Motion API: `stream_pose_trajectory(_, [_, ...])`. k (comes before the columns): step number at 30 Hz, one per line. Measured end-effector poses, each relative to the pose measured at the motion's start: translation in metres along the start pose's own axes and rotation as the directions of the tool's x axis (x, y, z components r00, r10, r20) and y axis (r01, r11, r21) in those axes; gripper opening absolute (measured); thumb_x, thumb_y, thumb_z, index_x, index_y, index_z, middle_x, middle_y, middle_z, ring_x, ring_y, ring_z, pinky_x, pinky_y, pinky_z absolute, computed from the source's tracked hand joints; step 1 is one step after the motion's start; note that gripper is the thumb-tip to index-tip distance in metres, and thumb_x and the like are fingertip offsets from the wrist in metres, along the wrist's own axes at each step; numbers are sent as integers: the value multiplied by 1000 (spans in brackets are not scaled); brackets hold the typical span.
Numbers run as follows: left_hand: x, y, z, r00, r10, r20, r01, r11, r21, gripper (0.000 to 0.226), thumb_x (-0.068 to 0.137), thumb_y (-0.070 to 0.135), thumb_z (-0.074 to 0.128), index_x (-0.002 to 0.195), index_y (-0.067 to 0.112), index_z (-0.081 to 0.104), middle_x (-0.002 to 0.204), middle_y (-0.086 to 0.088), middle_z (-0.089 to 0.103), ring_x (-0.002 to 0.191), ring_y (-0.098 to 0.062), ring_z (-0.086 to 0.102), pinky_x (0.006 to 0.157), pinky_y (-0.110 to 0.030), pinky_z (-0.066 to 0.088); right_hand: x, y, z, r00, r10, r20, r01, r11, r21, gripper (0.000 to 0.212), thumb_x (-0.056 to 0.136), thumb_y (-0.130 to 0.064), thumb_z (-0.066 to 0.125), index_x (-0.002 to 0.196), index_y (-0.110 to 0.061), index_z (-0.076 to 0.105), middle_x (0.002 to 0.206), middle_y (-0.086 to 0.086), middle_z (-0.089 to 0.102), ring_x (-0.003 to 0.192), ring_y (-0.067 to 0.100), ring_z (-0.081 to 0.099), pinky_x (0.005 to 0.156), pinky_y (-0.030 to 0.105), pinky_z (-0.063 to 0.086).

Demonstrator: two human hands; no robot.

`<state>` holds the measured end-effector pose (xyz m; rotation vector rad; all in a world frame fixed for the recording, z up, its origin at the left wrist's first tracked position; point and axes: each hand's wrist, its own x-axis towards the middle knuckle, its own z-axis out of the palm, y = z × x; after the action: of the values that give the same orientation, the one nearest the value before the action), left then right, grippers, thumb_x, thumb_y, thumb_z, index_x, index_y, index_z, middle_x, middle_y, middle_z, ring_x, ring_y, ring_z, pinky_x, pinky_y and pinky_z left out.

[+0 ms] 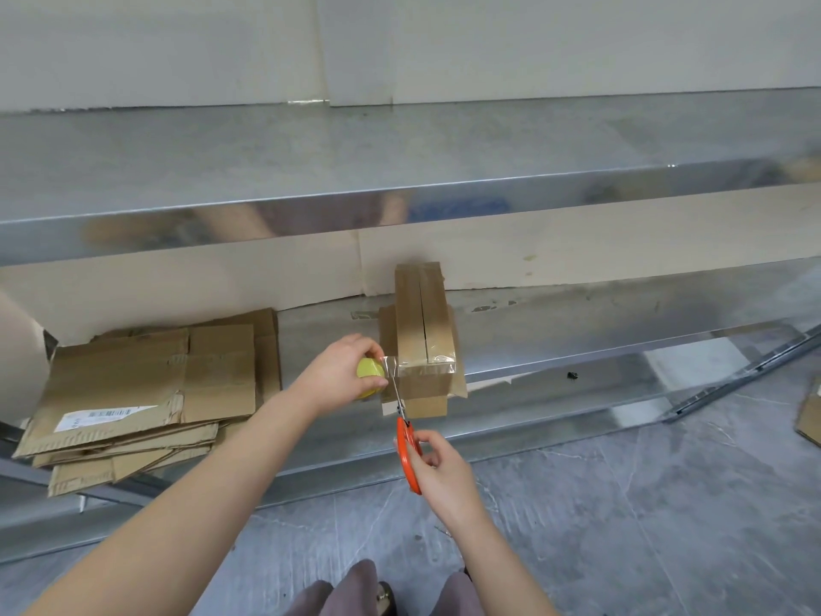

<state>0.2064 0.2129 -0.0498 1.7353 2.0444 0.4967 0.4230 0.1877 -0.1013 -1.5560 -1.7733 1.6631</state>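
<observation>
A small cardboard box (424, 331) with clear tape along its top seam stands on the low metal shelf (577, 344). My left hand (342, 371) grips a yellow-green tape roll (371, 377) just left of the box, and a strip of clear tape runs from the roll to the box's front edge. My right hand (437, 471) holds orange-handled scissors (406, 437). Their blades point up at the stretched tape between the roll and the box.
A stack of flattened cardboard (146, 393) lies on the shelf's left part. A deeper metal shelf (400, 171) overhangs above. The grey floor (622, 504) lies below, with another cardboard piece (811, 417) at the right edge. My knees (377, 589) show at the bottom.
</observation>
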Motion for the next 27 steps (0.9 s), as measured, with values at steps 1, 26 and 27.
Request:
stream_pose_trajectory(1, [0,0,0,1000,1,2,-1,1000,1,36,81,31,75,111,18,59,107,3,55,97,-9,45,80,-18,31,1,0,0,1000,-3,-3,3,1000,9,19,87,-61,58,95,-44,61,73,-5,62,70,9,62,70,34,56])
stream_pose_trajectory(26, [-4,-4,2,999,-21,-31,21,1000,-20,26,82,31,73,101,21,57,101,6,52,96,-12,47,83,-23,35,19,37,-93,964,-141,-224,36,909,-416,46,79,-44,72,123,-40,58,112,-9,58,114,15,55,92,35,49])
stream_pose_trajectory(27, [-3,-4,4,999,-24,-36,23,999,-22,26,82,31,73,100,21,57,101,6,52,97,-12,47,84,-23,36,25,36,-105,959,-142,-247,18,896,-445,45,80,-44,72,122,-39,59,113,-7,58,115,17,54,94,38,48])
